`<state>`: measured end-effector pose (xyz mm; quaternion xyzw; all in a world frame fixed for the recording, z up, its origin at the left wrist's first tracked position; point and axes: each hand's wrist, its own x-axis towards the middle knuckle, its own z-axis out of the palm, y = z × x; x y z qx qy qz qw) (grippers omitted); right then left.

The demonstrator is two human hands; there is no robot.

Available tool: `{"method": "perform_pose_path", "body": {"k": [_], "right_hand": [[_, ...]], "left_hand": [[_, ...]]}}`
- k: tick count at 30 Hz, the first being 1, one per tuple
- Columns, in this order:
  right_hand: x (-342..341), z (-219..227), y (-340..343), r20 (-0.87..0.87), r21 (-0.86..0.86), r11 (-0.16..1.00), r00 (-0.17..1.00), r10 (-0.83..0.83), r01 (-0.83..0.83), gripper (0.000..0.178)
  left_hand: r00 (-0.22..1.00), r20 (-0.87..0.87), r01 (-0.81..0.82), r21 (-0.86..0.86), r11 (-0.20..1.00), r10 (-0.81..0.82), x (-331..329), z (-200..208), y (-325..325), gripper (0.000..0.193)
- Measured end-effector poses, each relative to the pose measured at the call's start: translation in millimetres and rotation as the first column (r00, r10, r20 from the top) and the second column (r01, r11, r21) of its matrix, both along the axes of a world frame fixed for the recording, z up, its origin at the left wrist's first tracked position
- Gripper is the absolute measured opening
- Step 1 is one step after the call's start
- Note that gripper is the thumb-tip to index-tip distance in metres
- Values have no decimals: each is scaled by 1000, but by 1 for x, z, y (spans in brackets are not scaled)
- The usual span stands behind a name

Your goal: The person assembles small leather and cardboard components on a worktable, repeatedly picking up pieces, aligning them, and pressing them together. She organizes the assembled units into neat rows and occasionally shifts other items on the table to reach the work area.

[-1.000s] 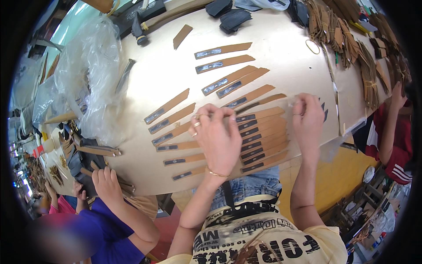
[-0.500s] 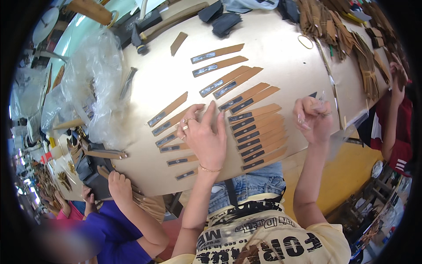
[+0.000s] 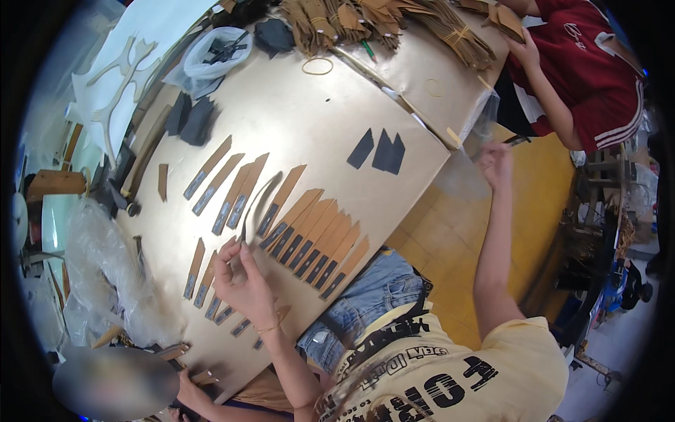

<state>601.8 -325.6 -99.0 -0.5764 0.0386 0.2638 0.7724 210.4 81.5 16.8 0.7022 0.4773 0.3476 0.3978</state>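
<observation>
My left hand [image 3: 242, 278] pinches one end of a thin brown leather strip [image 3: 263, 200] between thumb and fingers, lifting it edge-on above the table. Around that hand lie rows of similar brown strips [image 3: 249, 186] with slanted ends, each bearing a dark patch at its lower end. Some patches look shiny. My right hand [image 3: 496, 167] is raised off the table's right edge, fingers curled together. A small dark, slim thing [image 3: 518, 139] shows at its fingertips; I cannot make out what it is. Several black pointed pieces [image 3: 389, 151] lie on the table between my hands.
Bundled brown strips [image 3: 457, 35] and a rubber band [image 3: 317, 66] lie at the far side, near a white plastic bag [image 3: 216, 53] of black pieces. Crumpled clear plastic [image 3: 105, 267] is at left. Co-workers sit at right, in a red shirt [image 3: 598, 77], and at lower left.
The view has swung to the right. My left hand, earlier spread over the strips, now has one lifted. My right hand has moved outward, past the table edge.
</observation>
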Motion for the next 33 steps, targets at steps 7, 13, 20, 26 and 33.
{"method": "perform_pose_path", "body": {"k": [7, 13, 20, 26, 33], "right_hand": [[-24, -41, 10, 293, -956, 112, 870, 397, 271, 50], [-91, 120, 141, 851, -518, 542, 463, 247, 662, 20], [-242, 184, 293, 713, -630, 748, 229, 663, -208, 14], [-262, 187, 318, 711, -686, 712, 70, 700, -150, 17], [-263, 180, 322, 707, -707, 707, -73, 704, -27, 21]], "left_hand": [[999, -43, 0, -105, 994, -5, -6, 14, 2, 15], [965, 264, 67, -242, 968, -1, -2, 26, -4, 32], [954, 299, 90, -303, 949, 5, 7, 51, -19, 47], [981, 174, 94, -60, 994, -82, 8, 53, -21, 52], [987, 131, 78, 93, 993, -90, 17, 50, -22, 53]]}}
